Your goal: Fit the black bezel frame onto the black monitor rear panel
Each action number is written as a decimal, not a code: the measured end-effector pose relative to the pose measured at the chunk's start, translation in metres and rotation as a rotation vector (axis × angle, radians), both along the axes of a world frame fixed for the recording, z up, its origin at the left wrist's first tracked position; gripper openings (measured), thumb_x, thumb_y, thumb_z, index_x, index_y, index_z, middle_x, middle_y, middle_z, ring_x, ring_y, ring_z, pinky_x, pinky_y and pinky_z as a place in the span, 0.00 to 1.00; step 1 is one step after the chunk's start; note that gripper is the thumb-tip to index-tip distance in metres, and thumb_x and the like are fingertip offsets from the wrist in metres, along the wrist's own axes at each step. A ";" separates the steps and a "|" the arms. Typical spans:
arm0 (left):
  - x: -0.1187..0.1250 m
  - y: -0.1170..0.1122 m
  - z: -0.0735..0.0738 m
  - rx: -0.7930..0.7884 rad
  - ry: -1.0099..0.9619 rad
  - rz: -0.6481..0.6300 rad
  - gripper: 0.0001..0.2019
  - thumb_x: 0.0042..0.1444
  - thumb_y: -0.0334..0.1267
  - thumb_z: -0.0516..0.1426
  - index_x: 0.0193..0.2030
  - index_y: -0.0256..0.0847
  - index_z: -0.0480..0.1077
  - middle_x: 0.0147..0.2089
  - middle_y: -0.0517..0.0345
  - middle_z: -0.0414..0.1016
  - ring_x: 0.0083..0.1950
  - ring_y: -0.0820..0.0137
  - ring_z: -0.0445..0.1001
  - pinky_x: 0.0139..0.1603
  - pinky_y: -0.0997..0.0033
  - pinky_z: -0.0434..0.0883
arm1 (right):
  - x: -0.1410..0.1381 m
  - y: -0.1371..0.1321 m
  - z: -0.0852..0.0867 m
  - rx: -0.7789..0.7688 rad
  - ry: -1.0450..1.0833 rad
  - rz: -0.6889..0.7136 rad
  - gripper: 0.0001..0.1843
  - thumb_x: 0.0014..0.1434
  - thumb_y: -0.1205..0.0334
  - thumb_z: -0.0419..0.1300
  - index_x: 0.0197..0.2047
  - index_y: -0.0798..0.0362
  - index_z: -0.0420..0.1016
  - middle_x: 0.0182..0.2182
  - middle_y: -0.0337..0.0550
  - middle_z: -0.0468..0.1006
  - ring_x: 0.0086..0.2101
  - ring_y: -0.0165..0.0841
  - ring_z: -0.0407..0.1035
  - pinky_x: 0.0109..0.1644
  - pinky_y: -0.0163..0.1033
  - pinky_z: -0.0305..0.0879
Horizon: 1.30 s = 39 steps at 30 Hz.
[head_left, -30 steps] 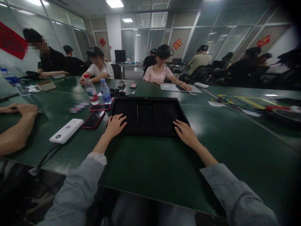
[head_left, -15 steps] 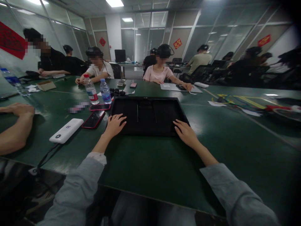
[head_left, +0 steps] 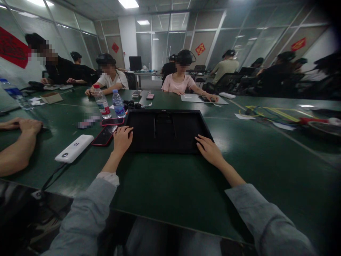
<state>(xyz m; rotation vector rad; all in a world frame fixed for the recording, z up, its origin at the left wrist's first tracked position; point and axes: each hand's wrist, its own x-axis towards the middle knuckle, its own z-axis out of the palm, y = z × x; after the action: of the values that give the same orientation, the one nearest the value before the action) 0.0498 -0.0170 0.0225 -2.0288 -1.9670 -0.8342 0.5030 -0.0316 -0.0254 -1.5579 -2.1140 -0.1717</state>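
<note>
A flat black rectangular panel (head_left: 183,132), like a shallow tray with a raised rim, lies on the green table in front of me. Two thin upright lines flank a darker block at its middle; I cannot tell its exact kind. At its left edge rests my left hand (head_left: 122,139), fingers stretched out and slightly apart, close to a red-edged phone (head_left: 104,136). Over the panel's near right corner lies my right hand (head_left: 209,148), flat with its fingers spread. Neither hand grips anything.
Left of the panel are a second phone (head_left: 112,121), a red-capped bottle (head_left: 102,103), a blue-capped bottle (head_left: 118,104) and a white power bank (head_left: 74,149) with a cable. A neighbour's arm (head_left: 20,149) rests at far left. Yellow cables (head_left: 277,110) lie right.
My left hand has slid left, from over the panel to its left edge. The right hand and the panel stay put. The neighbour's hand at left has shifted a little.
</note>
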 end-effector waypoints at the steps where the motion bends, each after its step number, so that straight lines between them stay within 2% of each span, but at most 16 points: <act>1: -0.001 0.000 -0.001 -0.003 -0.004 0.018 0.19 0.68 0.40 0.49 0.60 0.48 0.74 0.65 0.49 0.73 0.67 0.54 0.66 0.65 0.46 0.64 | 0.000 0.000 0.000 0.004 0.000 0.000 0.28 0.72 0.50 0.44 0.65 0.50 0.72 0.65 0.53 0.69 0.63 0.47 0.64 0.61 0.60 0.69; 8: -0.003 0.001 -0.003 0.009 -0.004 0.063 0.20 0.68 0.40 0.50 0.63 0.46 0.71 0.66 0.47 0.70 0.68 0.52 0.65 0.64 0.46 0.67 | -0.001 -0.002 0.002 0.002 -0.001 -0.003 0.28 0.72 0.50 0.43 0.66 0.49 0.72 0.65 0.52 0.69 0.63 0.48 0.64 0.61 0.61 0.68; 13: -0.008 0.004 -0.004 0.002 -0.034 0.111 0.22 0.68 0.41 0.50 0.66 0.42 0.67 0.66 0.42 0.69 0.67 0.51 0.67 0.63 0.47 0.69 | -0.001 -0.002 0.002 -0.002 -0.001 0.000 0.29 0.72 0.50 0.43 0.65 0.51 0.72 0.65 0.54 0.69 0.63 0.48 0.64 0.62 0.61 0.68; 17: -0.012 0.009 -0.008 -0.014 -0.068 0.101 0.23 0.67 0.41 0.50 0.67 0.38 0.66 0.64 0.40 0.71 0.64 0.52 0.71 0.60 0.52 0.72 | 0.000 -0.002 0.002 0.005 -0.001 0.002 0.28 0.72 0.50 0.44 0.66 0.50 0.72 0.65 0.53 0.69 0.63 0.48 0.64 0.62 0.61 0.68; 23: -0.015 0.011 -0.012 -0.033 -0.077 0.105 0.24 0.68 0.43 0.50 0.68 0.38 0.65 0.65 0.39 0.70 0.63 0.53 0.73 0.58 0.55 0.74 | 0.001 -0.001 0.002 0.011 0.001 0.012 0.28 0.71 0.50 0.43 0.66 0.50 0.72 0.65 0.53 0.70 0.63 0.48 0.65 0.61 0.61 0.68; 27: -0.013 0.009 -0.010 -0.099 -0.100 0.142 0.26 0.68 0.45 0.50 0.70 0.38 0.62 0.67 0.38 0.69 0.60 0.51 0.75 0.55 0.55 0.75 | 0.000 -0.001 0.001 0.007 -0.007 0.000 0.29 0.72 0.50 0.43 0.66 0.51 0.72 0.65 0.53 0.69 0.63 0.48 0.65 0.61 0.60 0.68; 32: -0.008 0.007 -0.006 -0.160 -0.108 0.190 0.28 0.68 0.45 0.50 0.72 0.37 0.60 0.67 0.37 0.68 0.62 0.49 0.75 0.57 0.51 0.75 | -0.001 -0.002 0.001 0.021 -0.017 -0.007 0.29 0.72 0.51 0.43 0.65 0.52 0.72 0.65 0.53 0.70 0.63 0.47 0.65 0.62 0.58 0.68; 39: -0.006 0.005 -0.003 -0.178 -0.106 0.189 0.28 0.68 0.44 0.50 0.72 0.37 0.59 0.68 0.37 0.67 0.62 0.49 0.74 0.57 0.50 0.75 | 0.000 -0.002 0.001 0.013 -0.021 -0.007 0.29 0.72 0.50 0.43 0.65 0.51 0.72 0.65 0.52 0.69 0.63 0.47 0.64 0.61 0.58 0.69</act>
<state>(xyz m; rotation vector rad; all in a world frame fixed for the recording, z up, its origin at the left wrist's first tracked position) 0.0435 -0.0122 0.0191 -1.8836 -2.3236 -0.7632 0.5026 -0.0337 -0.0244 -1.5632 -2.1194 -0.2046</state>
